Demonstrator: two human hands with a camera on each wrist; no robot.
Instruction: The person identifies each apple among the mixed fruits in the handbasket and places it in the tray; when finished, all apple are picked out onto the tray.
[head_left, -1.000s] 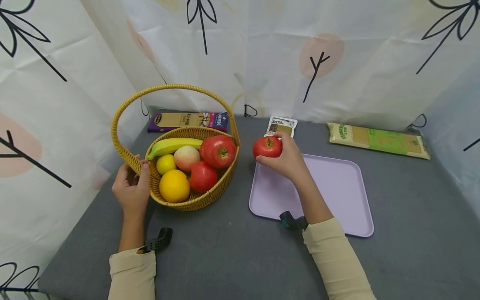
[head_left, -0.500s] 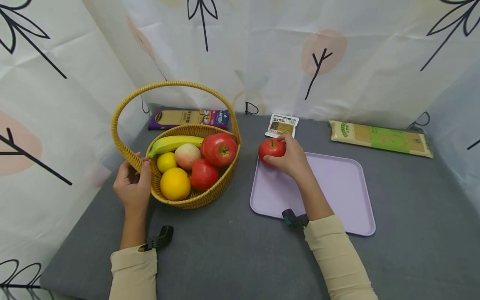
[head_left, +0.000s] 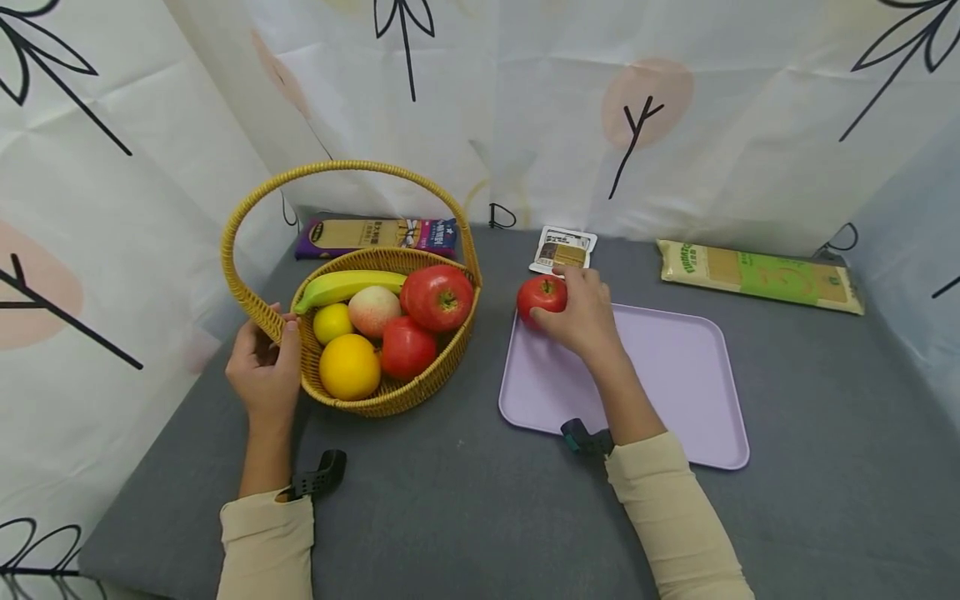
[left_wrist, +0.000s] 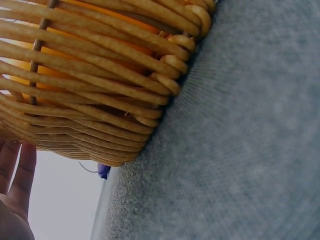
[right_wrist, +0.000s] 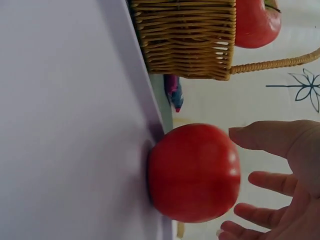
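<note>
A red apple (head_left: 542,300) rests on the far left corner of the lilac tray (head_left: 675,383). My right hand (head_left: 588,312) is around it, and the right wrist view shows thumb and fingers spread, fingertips slightly off the apple (right_wrist: 194,172). On the left, my left hand (head_left: 264,367) holds the wicker basket (head_left: 390,404) where its arched handle (head_left: 255,308) meets the rim. Inside lie a banana (head_left: 348,287), a peach (head_left: 375,312), a small yellow fruit (head_left: 332,323), an orange (head_left: 350,367), a large red apple (head_left: 438,298) and another red fruit (head_left: 408,348).
Behind the basket lies a purple noodle package (head_left: 375,236). A small white sachet (head_left: 564,249) sits just beyond the tray, and a green-and-yellow noodle package (head_left: 761,277) lies at the back right. A patterned white curtain (head_left: 525,108) borders the grey table (head_left: 450,517).
My right hand has lowered the apple onto the tray's far left corner, and its fingers have since loosened from it. My left hand has stayed at the basket handle.
</note>
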